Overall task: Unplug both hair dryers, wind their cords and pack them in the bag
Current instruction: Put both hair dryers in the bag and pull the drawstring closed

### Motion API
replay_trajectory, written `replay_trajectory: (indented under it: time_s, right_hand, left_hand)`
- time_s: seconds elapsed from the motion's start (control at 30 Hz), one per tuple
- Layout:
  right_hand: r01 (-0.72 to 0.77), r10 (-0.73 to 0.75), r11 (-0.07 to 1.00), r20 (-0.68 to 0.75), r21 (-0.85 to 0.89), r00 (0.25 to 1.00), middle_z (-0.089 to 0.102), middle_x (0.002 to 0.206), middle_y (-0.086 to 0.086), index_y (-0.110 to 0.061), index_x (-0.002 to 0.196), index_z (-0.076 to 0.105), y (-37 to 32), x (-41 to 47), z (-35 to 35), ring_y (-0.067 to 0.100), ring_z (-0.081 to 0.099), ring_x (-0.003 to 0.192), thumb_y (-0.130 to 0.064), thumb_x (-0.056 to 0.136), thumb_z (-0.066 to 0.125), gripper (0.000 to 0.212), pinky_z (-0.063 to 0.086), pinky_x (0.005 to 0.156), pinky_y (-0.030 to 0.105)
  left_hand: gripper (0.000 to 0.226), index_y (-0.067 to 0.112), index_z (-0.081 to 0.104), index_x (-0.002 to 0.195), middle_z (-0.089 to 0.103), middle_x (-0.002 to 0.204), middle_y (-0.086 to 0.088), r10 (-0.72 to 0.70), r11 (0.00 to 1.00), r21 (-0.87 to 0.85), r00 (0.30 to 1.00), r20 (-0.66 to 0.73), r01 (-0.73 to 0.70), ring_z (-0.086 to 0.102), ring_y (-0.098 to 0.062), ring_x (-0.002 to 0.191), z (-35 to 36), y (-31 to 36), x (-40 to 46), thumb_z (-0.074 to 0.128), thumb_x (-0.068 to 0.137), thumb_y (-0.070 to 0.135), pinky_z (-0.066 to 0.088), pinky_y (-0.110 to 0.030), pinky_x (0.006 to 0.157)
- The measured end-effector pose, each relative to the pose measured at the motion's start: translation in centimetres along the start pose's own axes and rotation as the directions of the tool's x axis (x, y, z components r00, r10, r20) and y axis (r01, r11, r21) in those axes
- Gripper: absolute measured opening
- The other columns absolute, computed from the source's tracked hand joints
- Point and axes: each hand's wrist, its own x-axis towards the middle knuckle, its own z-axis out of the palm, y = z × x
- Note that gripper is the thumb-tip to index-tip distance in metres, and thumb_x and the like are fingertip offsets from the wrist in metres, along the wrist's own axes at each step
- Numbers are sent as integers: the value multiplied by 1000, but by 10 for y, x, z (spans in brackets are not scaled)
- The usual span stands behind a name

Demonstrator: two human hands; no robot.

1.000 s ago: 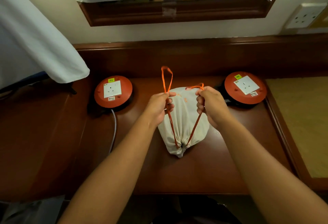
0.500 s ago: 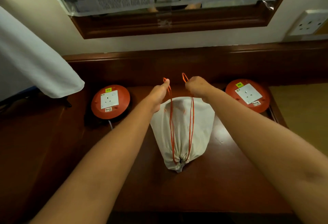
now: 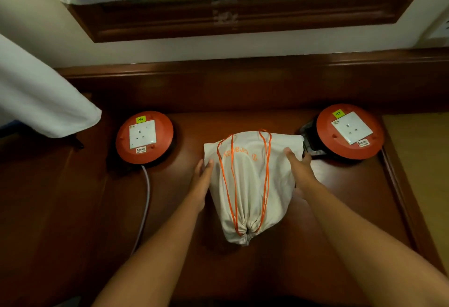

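The cinched bag, lying on the desk between two red socket reels, is pressed at its sides by the flat, straight-fingered left hand and right hand, so packing is judged finished, with only release left.

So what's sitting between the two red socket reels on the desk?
In the head view, the drawstring bag lies between them, cinched shut, left hand and right hand at its sides.
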Motion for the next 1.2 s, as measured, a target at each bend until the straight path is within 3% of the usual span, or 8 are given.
replay_trajectory:
  time_s: [0.17, 0.37, 0.5, 0.63, 0.8, 0.93, 1.1, 1.2]
  right_hand:
    - [-18, -8, 972, 111, 232, 994, 29, 152, -3, -42, 147, 1, -1, 14, 10, 26, 35, 136, -52, 78, 68, 97, 37, 108, 52]
    - [77, -91, 977, 63, 201, 994, 41, 144, -6, -44, 143, 17, -8, 18, 20, 23, 43, 130, -58, 64, 76, 100, 41, 105, 51]
    - [123, -130, 984, 42, 131, 991, 35, 150, -5, -43, 144, 16, -15, 22, 27, 23, 39, 134, -62, 61, 74, 103, 39, 107, 51]
    - [159, -165, 980, 43, 119, 985, 28, 154, -5, -42, 145, 12, -22, 31, 33, 24, 34, 137, -58, 68, 72, 99, 37, 109, 50]
    - [197, -204, 972, 36, 129, 978, 34, 150, -3, -39, 146, 13, -38, 43, 43, 22, 38, 134, -53, 72, 73, 96, 38, 109, 47]
    - [191, -198, 968, 25, 163, 980, 47, 138, -7, -40, 141, 20, -52, 51, 54, 19, 51, 123, -59, 59, 74, 100, 46, 102, 47]
    - [160, -168, 970, 26, 185, 985, 42, 141, -4, -36, 145, 16, -67, 64, 63, 24, 46, 126, -50, 72, 73, 94, 43, 104, 49]
    - [135, -144, 972, 36, 191, 989, 46, 129, -5, -35, 144, 16, -75, 70, 66, 25, 50, 121, -43, 77, 72, 87, 45, 100, 51]
  left_hand:
    - [72, 37, 30, 146, 40, 144, 11, -13, 989, -149, 999, 36, 18, 43, -11, 123, 11, -2, 3, 58, 84, 58, 39, -34, 99]
    - [68, 36, 30, 145, 47, 138, 2, -40, 971, -235, 999, 3, 40, 51, -18, 114, 19, -1, 9, 61, 87, 49, 45, -35, 86]
    - [62, 31, 35, 141, 50, 134, -1, -13, 955, -295, 1000, -3, 12, 55, -17, 110, 19, 7, 13, 63, 87, 43, 49, -31, 80]
    - [59, 35, 37, 137, 48, 140, -2, 16, 945, -328, 999, 33, -4, 53, -23, 119, 18, 18, 27, 64, 86, 44, 49, -41, 95]
    - [61, 35, 35, 140, 48, 141, -1, 55, 936, -350, 997, 52, -34, 54, -21, 120, 18, 35, 43, 64, 87, 42, 50, -34, 85]
    - [59, 38, 37, 137, 45, 144, -1, 71, 947, -318, 996, 51, -51, 50, -22, 124, 19, 49, 59, 66, 85, 45, 46, -42, 100]
    - [60, 38, 35, 140, 42, 146, 2, 75, 951, -306, 996, 51, -56, 49, -21, 125, 20, 70, 73, 64, 88, 43, 44, -41, 102]
    - [62, 38, 36, 140, 38, 150, 3, 76, 955, -292, 995, 63, -54, 45, -22, 130, 18, 73, 83, 66, 86, 43, 39, -45, 107]
